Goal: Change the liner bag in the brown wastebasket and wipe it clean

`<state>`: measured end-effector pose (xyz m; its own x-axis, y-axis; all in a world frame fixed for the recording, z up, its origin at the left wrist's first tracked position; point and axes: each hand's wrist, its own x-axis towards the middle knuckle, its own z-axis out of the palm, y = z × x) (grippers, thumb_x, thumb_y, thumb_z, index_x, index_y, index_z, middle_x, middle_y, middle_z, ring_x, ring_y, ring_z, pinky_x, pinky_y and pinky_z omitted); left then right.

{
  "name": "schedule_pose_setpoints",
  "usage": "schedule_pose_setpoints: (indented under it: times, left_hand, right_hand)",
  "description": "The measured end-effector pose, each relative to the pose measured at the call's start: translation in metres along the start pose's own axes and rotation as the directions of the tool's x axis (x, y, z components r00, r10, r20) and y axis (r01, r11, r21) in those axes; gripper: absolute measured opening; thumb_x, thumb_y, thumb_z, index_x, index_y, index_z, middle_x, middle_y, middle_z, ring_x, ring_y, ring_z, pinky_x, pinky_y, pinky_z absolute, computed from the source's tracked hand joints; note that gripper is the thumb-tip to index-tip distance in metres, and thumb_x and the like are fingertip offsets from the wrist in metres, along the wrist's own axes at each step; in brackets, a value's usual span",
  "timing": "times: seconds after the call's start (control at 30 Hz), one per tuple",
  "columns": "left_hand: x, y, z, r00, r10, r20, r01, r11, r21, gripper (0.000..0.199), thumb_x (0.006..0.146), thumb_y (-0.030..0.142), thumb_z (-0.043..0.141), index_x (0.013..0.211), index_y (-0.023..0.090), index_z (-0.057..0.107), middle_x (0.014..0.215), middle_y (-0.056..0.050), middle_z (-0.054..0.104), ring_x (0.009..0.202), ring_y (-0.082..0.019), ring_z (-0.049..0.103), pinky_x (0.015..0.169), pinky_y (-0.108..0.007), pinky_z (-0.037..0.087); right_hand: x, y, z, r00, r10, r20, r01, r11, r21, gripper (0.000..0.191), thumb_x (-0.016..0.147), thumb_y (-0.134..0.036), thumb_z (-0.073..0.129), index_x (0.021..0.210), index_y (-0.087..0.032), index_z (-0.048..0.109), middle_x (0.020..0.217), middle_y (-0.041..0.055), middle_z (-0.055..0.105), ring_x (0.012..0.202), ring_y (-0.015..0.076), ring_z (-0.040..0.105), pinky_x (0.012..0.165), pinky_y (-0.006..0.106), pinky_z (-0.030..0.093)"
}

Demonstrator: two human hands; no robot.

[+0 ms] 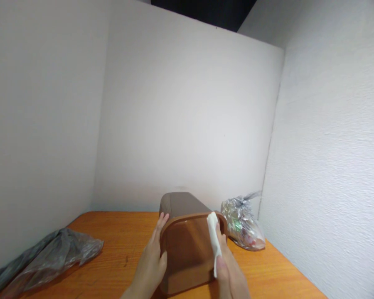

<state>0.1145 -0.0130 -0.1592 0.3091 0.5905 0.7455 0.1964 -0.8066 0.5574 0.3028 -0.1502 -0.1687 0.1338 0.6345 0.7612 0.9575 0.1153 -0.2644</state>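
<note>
The bin (187,245), mouth nearward, long axis receding, is gripped by the left hand (150,259), cloth (214,238) by the right hand (230,265); open tabletop (121,236) is seen lower left.

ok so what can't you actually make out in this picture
All in the head view:
Lower part of the bin's right rim: hidden behind the white cloth and the right hand.
The bin's far end: turned away, hidden by its own body.
Exact contents of the tied bag: obscured by crinkled, shiny plastic.
The rest of the grey bag: cut off by the left and bottom edges.
</note>
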Motion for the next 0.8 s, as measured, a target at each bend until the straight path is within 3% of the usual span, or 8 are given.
schedule_pose_setpoints:
  times: [0.07,0.13,0.23,0.33,0.47,0.63,0.8]
  left_hand:
    - [0.0,-0.001,0.0,1.0,0.014,0.005,-0.014,1.0,-0.003,0.085,0.072,-0.005,0.038,0.152,0.023,0.029,0.162,-0.005,0.025,0.15,-0.022,0.018,0.124,-0.048,0.013]
    - [0.0,-0.002,0.0,0.999,0.04,0.017,-0.04,0.999,-0.005,0.082,0.075,-0.004,0.038,0.152,0.023,0.028,0.162,-0.006,0.025,0.15,-0.022,0.019,0.124,-0.048,0.015]
    - [0.001,-0.005,-0.001,0.997,0.065,0.03,-0.065,0.998,-0.002,0.082,0.075,-0.004,0.038,0.152,0.023,0.026,0.161,-0.007,0.029,0.149,-0.022,0.024,0.123,-0.048,0.017]
    - [0.001,-0.007,-0.001,0.998,0.05,0.026,-0.05,0.999,-0.001,0.084,0.073,-0.005,0.037,0.151,0.024,0.027,0.16,-0.006,0.032,0.148,-0.022,0.025,0.124,-0.048,0.015]
    - [0.002,-0.011,-0.002,0.997,0.068,0.037,-0.067,0.998,-0.013,0.087,0.07,-0.005,0.038,0.151,0.025,0.029,0.16,-0.006,0.031,0.149,-0.023,0.023,0.124,-0.049,0.013]
    - [0.003,-0.015,-0.004,0.996,0.077,0.047,-0.078,0.997,0.003,0.084,0.074,-0.001,0.041,0.152,0.025,0.027,0.162,-0.005,0.025,0.15,-0.025,0.02,0.124,-0.051,0.015]
    - [0.001,-0.009,-0.004,0.997,0.029,0.067,-0.032,0.998,0.049,0.085,0.077,-0.004,0.036,0.154,0.029,0.021,0.163,-0.002,0.022,0.151,-0.021,0.018,0.125,-0.048,0.012]
  right_hand:
    - [0.027,-0.022,-0.008,0.978,-0.164,-0.127,0.16,0.986,-0.043,0.059,0.1,-0.024,0.022,0.157,-0.015,0.013,0.159,0.0121,0.031,0.148,0.0284,0.021,0.117,0.053,0.03]
    - [0.051,-0.038,-0.007,0.939,-0.329,-0.103,0.316,0.941,-0.124,0.061,0.098,-0.019,0.032,0.157,-0.015,0.015,0.161,0.0118,0.028,0.149,0.0291,0.018,0.117,0.054,0.028]
    - [0.076,-0.048,0.006,0.902,-0.429,-0.047,0.411,0.888,-0.207,0.056,0.096,-0.016,0.042,0.151,-0.016,0.033,0.153,0.0131,0.043,0.143,0.0294,0.033,0.116,0.051,0.033]
    - [0.091,-0.045,0.017,0.91,-0.41,-0.068,0.384,0.892,-0.24,0.043,0.096,-0.014,0.046,0.138,-0.022,0.049,0.13,0.0097,0.062,0.124,0.0244,0.053,0.114,0.048,0.035]
    - [0.103,-0.035,0.02,0.931,-0.358,-0.069,0.335,0.914,-0.229,0.027,0.095,-0.015,0.051,0.119,-0.026,0.058,0.11,0.0039,0.066,0.107,0.0196,0.058,0.114,0.043,0.034]
    - [0.106,-0.008,0.017,0.949,-0.298,-0.1,0.273,0.939,-0.208,0.027,0.093,-0.012,0.051,0.117,-0.023,0.059,0.116,0.0074,0.065,0.112,0.0239,0.056,0.114,0.048,0.032]
    - [0.092,0.039,0.013,0.977,-0.108,-0.184,0.09,0.991,-0.102,0.03,0.092,-0.01,0.045,0.118,-0.02,0.057,0.113,0.0113,0.065,0.11,0.0289,0.057,0.103,0.052,0.041]
